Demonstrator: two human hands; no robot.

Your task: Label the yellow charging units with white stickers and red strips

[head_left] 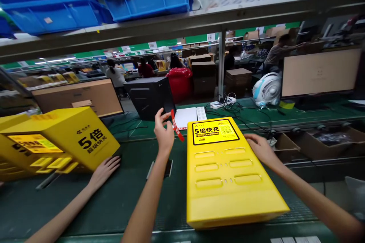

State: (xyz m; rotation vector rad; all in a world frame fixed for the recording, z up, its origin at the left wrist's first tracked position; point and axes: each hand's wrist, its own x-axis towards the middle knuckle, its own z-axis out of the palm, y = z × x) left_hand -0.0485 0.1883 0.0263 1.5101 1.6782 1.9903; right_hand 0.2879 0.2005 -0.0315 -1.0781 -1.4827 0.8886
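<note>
A yellow charging cabinet (225, 193) with several slots and a black-framed label lies on the green conveyor in front of me. My left hand (164, 133) is raised at its far left, thumb and finger pinched on a red sticker strip (176, 126) with pale print. The strip dangles apart from the cabinet's label. Against the cabinet's right side near the far corner rests my right hand (261, 150), fingers stretched out and partly hidden by the edge. A co-worker's hand (105, 171) lies at the foot of another yellow cabinet (97, 136) on the left.
A white tray (186, 115) and a black computer case (151, 97) stand behind the conveyor. Monitors (321, 72), a fan (267, 89) and cables are farther right. Blue bins (57, 13) sit on the overhead shelf. Open cartons (322, 144) stand at right; a dark flat piece (168, 168) lies beside my left forearm.
</note>
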